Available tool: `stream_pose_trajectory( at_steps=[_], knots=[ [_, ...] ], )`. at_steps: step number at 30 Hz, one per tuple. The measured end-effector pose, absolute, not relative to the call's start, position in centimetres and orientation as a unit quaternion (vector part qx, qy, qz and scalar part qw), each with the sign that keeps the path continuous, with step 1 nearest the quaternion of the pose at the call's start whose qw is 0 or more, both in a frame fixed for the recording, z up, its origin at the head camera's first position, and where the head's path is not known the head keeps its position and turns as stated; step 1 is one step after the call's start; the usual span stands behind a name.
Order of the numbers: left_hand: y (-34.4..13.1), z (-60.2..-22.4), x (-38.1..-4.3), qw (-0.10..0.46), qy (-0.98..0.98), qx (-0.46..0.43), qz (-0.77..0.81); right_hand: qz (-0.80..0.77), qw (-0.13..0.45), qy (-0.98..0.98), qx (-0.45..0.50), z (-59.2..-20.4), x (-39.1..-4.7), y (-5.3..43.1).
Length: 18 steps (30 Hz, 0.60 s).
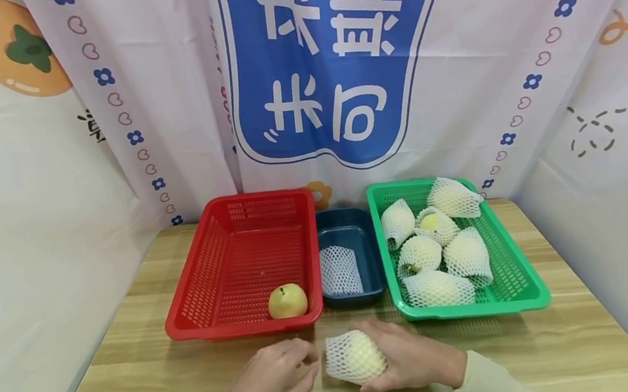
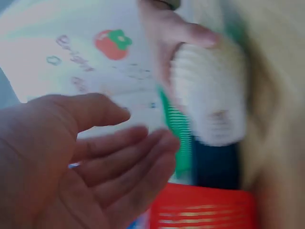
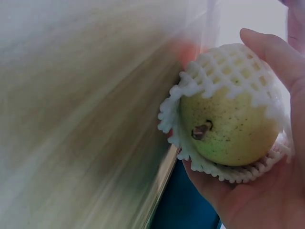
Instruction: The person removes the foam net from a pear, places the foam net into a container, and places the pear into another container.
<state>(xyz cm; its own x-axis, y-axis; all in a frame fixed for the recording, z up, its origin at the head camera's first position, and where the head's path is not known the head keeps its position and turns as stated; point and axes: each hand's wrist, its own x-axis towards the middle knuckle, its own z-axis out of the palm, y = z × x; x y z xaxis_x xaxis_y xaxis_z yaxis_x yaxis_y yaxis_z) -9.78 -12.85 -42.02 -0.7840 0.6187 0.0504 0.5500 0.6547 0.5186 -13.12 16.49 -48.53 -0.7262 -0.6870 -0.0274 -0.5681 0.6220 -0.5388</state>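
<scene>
One wrapped pear point(image 1: 367, 355) is in the right hand point(image 1: 399, 356), over the near part of the wooden table point(image 1: 127, 346), in front of the blue tray point(image 1: 370, 248); whether it touches the wood I cannot tell. Its long axis runs roughly left to right in the head view, close to level, with the loose end of the foam sleeve point(image 1: 336, 354) pointing left toward the left hand point(image 1: 271, 382). In the right wrist view the stem end shows bare inside the sleeve's frilled opening, facing that camera. The right hand's thumb and fingers curl round the fruit. The left hand holds nothing, its fingers extended and relaxed, thumb apart, just beside the sleeve's loose end. A bare pear point(image 1: 287, 301) sits in the near right corner of the red basket point(image 1: 247, 328), stem up. A flat spare sleeve point(image 1: 341, 272) lies in the blue tray. Six netted pears point(image 1: 439, 288) lie at various angles in the green basket point(image 1: 510, 258) to the right
</scene>
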Motion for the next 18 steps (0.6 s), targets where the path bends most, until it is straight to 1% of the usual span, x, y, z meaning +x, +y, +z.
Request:
stream_pose_trajectory(
  at_steps=[2, 3, 4, 7, 11, 18],
  knots=[
    [-12.9, -43.3, -10.4, 0.112, 0.888, 0.324, 0.307, -0.260, 0.119, 0.893, -0.349, -48.5, -13.0, 16.4],
    [-12.7, -44.1, -10.8, 0.120, 0.879, 0.331, 0.322, -0.261, 0.119, 0.894, -0.345, -48.5, -13.0, 16.5],
    [-12.4, -44.9, -11.2, 0.119, 0.872, 0.338, 0.334, -0.262, 0.120, 0.894, -0.343, -48.6, -13.0, 16.6],
    [-11.8, -46.9, -12.2, 0.092, 0.857, 0.356, 0.361, -0.262, 0.120, 0.894, -0.343, -48.7, -13.0, 16.6],
    [-11.5, -48.3, -13.2, 0.061, 0.854, 0.355, 0.376, -0.268, 0.123, 0.891, -0.347, -48.8, -13.0, 16.6],
    [-11.0, -48.7, -14.0, 0.072, 0.849, 0.348, 0.390, -0.277, 0.124, 0.891, -0.338, -48.8, -13.1, 16.5]
  ],
)
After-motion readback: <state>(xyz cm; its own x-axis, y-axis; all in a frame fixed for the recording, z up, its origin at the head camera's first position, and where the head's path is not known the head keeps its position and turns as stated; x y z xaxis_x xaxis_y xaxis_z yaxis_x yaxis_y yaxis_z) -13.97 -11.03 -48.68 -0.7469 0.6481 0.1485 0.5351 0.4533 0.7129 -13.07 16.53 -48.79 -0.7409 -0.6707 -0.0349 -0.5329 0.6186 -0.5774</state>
